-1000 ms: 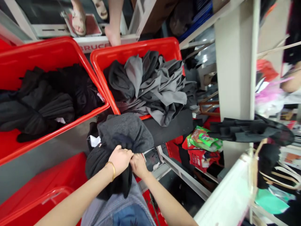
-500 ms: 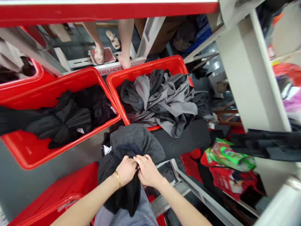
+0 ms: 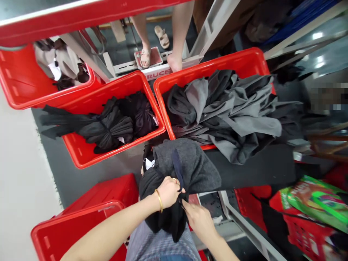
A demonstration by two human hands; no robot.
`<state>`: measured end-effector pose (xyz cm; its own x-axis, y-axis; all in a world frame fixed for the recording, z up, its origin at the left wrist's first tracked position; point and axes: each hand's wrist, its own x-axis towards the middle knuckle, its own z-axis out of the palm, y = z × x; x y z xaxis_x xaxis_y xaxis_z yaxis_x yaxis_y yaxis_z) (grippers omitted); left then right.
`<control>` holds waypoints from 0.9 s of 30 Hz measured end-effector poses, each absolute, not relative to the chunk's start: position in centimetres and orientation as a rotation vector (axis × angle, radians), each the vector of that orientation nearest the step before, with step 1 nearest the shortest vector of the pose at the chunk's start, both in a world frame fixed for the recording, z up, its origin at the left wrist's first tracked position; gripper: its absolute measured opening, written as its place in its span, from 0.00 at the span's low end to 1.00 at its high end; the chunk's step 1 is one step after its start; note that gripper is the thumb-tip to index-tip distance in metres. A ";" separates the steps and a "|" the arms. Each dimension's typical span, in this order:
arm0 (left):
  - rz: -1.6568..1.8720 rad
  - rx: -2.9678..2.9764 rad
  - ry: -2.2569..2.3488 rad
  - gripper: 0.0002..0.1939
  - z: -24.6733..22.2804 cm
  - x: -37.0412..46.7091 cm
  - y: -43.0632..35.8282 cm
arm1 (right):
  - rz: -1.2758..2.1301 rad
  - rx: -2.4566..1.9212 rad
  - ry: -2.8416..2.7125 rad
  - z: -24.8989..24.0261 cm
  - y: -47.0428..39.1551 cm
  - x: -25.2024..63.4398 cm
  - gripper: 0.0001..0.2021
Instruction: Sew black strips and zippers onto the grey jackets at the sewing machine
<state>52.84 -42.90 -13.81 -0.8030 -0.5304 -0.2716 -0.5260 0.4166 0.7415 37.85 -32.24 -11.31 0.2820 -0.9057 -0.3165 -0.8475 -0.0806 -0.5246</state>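
A dark grey and black cloth bundle lies over my lap, with a white tag at its left side. My left hand, wearing a gold bangle and a ring, is closed on a dark blue strip that runs up over the bundle. Just below and to the right, my right hand is pinched at the edge of the black cloth; what lies between its fingers is too small to make out.
Beyond the bundle, one red bin holds tied black cloth; another overflows with grey cloth pieces. More red bins stand at the lower left. A person's bare legs show behind a metal frame.
The view has shifted left, so things appear farther right. My hands have moved apart, the right one lower, and the dark blue strip now shows stretched up from my left hand.
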 end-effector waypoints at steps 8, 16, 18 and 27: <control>-1.035 0.728 -2.669 0.07 -15.1 53.0 -41.8 | -0.536 -1.126 1.676 -12.6 -37.3 39.2 0.14; -0.783 1.030 -2.462 0.14 -15.9 52.7 -41.6 | -0.457 -1.161 1.627 -13.0 -38.1 38.9 0.16; -0.778 1.034 -2.432 0.13 -15.5 53.4 -41.5 | -0.433 -1.161 1.594 -12.8 -38.2 38.8 0.14; -0.832 0.942 -2.351 0.12 -14.4 55.3 -40.9 | 0.146 -1.987 1.243 -10.3 -41.0 37.5 0.09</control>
